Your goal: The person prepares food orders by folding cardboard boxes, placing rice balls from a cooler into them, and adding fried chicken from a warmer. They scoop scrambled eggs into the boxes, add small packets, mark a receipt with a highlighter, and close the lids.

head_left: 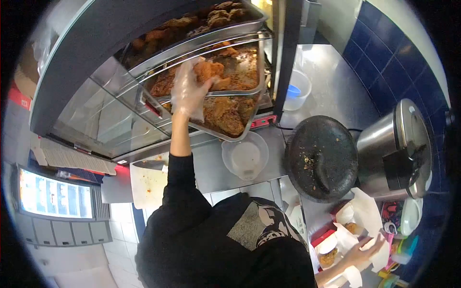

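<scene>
My left hand (pixel 189 91), in a clear plastic glove, reaches into a heated glass display cabinet. Its fingers are closed round a piece of fried chicken (pixel 209 70) over the middle metal tray (pixel 246 92). More browned pieces lie in the tray below (pixel 225 115) and in the one above (pixel 225 17). At the lower right, my bare right hand (pixel 359 257) has its fingers stretched out against the white paper (pixel 383 254) by the open boxes. One red-and-white box (pixel 321 238) contains white rice and a fried piece; another box (pixel 342 211) behind it looks similar.
A round dark stone-like slab (pixel 321 158) stands beside a steel rice cooker (pixel 389 149). Below the cabinet (pixel 110 38) sits a clear plastic bowl (pixel 245 156). Another clear tub (pixel 300 89) holds something blue. A cream tray (pixel 150 185) with crumbs is at the left.
</scene>
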Motion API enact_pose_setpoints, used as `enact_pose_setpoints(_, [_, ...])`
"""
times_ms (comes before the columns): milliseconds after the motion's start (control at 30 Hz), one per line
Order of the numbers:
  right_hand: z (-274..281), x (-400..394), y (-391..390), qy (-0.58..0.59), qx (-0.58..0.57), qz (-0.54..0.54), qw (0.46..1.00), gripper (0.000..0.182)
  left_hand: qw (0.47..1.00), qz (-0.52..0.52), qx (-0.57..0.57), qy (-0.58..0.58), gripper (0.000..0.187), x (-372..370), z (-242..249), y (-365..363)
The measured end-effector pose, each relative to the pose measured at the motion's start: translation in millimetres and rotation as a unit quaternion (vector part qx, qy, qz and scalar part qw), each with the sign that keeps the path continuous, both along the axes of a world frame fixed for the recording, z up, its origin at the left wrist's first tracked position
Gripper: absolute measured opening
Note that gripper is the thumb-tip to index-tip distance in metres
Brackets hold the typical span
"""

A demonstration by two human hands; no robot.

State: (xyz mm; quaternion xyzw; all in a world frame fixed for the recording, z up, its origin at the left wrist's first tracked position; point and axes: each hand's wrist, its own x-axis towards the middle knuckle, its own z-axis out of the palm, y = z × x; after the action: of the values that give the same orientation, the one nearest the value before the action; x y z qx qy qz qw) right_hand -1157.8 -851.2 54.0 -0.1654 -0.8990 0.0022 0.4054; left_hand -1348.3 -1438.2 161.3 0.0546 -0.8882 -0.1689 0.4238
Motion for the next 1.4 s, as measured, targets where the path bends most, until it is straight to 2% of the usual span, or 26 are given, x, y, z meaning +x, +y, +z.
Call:
enact_pose_setpoints(67, [-2, 32, 41, 0.004, 0.037, -0.060, 0.998, 0.035, 0.995, -0.072, -0.034, 0.057, 0.048, 8, -1, 6])
enact_pose_setpoints(133, [0, 63, 62, -0.066, -0.035, -0.175, 0.982, 0.033, 0.975, -0.159, -0.049, 0.146, 0.046, 5, -9, 9])
enact_pose_setpoints(267, [0, 107, 73, -0.249, -0.081, -0.308, 0.915, 0.037, 0.941, -0.163, -0.089, 0.283, 0.046, 2, -30, 21])
enact_pose_setpoints(300, [-14, 119, 82, -0.250, -0.060, -0.314, 0.914, 0.036, 0.920, -0.199, -0.037, 0.336, 0.050, -1, -37, 27])
enact_pose_setpoints(367, [-34, 137, 100, -0.198, -0.185, -0.227, 0.936, 0.035, 0.904, -0.152, -0.050, 0.397, 0.067, 0, -27, 55])
enact_pose_setpoints(400, [-43, 151, 104, -0.166, -0.245, -0.189, 0.936, 0.035, 0.895, -0.144, -0.006, 0.422, 0.070, 3, -21, 77])
enact_pose_setpoints(433, [-54, 161, 109, -0.150, -0.217, -0.162, 0.951, 0.033, 0.911, -0.091, 0.029, 0.402, 0.066, 14, -15, 105])
enact_pose_setpoints(467, [-61, 163, 110, -0.136, -0.187, -0.141, 0.963, 0.031, 0.890, -0.123, 0.226, 0.376, 0.069, 17, -26, 122])
enact_pose_setpoints(500, [-62, 165, 105, -0.102, -0.195, -0.130, 0.967, 0.028, 0.789, -0.312, 0.394, 0.354, 0.069, 21, -30, 154])
enact_pose_setpoints(533, [-61, 167, 95, -0.067, -0.199, -0.123, 0.970, 0.025, 0.626, -0.473, 0.541, 0.302, 0.070, 24, -32, 187])
enact_pose_setpoints(600, [-47, 169, 79, -0.102, -0.227, -0.105, 0.963, 0.015, 0.288, -0.624, 0.714, 0.136, 0.060, 34, -48, 247])
enact_pose_setpoints(633, [-47, 166, 69, -0.070, -0.248, -0.105, 0.960, 0.014, 0.268, -0.602, 0.747, 0.090, 0.055, 35, -64, 277])
enact_pose_setpoints(667, [-50, 170, 63, -0.108, -0.192, -0.120, 0.968, 0.016, 0.208, -0.535, 0.819, -0.005, 0.054, 42, -79, 308])
enact_pose_setpoints(700, [-56, 175, 56, -0.134, -0.164, -0.146, 0.966, 0.017, 0.258, -0.544, 0.794, -0.084, 0.053, 56, -84, 351])
enact_pose_setpoints(733, [-68, 183, 54, -0.154, -0.186, -0.153, 0.958, 0.019, 0.292, -0.516, 0.770, -0.238, 0.045, 62, -93, 386])
enact_pose_setpoints(767, [-65, 183, 47, -0.142, -0.236, -0.148, 0.950, 0.019, 0.271, -0.547, 0.728, -0.312, 0.044, 80, -88, 430])
enact_pose_setpoints(800, [-63, 183, 45, -0.124, -0.271, -0.137, 0.945, 0.019, 0.288, -0.523, 0.702, -0.388, 0.048, 96, -92, 471])
enact_pose_setpoints(833, [-65, 182, 44, -0.112, -0.277, -0.137, 0.944, 0.019, 0.251, -0.516, 0.670, -0.472, 0.048, 113, -87, 509])
enact_pose_setpoints(933, [-60, 182, 43, -0.087, -0.292, -0.133, 0.943, 0.020, 0.274, -0.587, 0.452, -0.614, 0.050, 158, -83, 623])
enact_pose_setpoints(1000, [-56, 179, 45, -0.078, -0.302, -0.126, 0.942, 0.019, 0.236, -0.555, 0.380, -0.701, 0.057, 181, -91, 692])
enact_pose_setpoints(1067, [-54, 177, 47, -0.074, -0.311, -0.120, 0.940, 0.019, 0.488, -0.703, 0.097, -0.508, 0.062, 189, -136, 756])
enact_pose_setpoints(1133, [-54, 176, 51, -0.067, -0.301, -0.118, 0.944, 0.019, 0.427, -0.706, 0.134, -0.549, 0.065, 198, -198, 809])
enact_pose_setpoints(1200, [-54, 178, 53, -0.062, -0.297, -0.113, 0.946, 0.019, 0.465, -0.744, -0.047, -0.478, 0.064, 192, -261, 841])
enact_pose_setpoints(1267, [-56, 178, 56, -0.054, -0.305, -0.119, 0.943, 0.019, 0.464, -0.753, -0.175, -0.433, 0.062, 183, -262, 848])
enact_pose_setpoints(1333, [-59, 180, 59, -0.054, -0.313, -0.113, 0.942, 0.018, 0.435, -0.750, -0.247, -0.431, 0.058, 172, -220, 837])
enact_pose_setpoints(1400, [-57, 179, 59, -0.058, -0.311, -0.118, 0.941, 0.020, 0.455, -0.790, -0.197, -0.362, 0.054, 150, -217, 819])
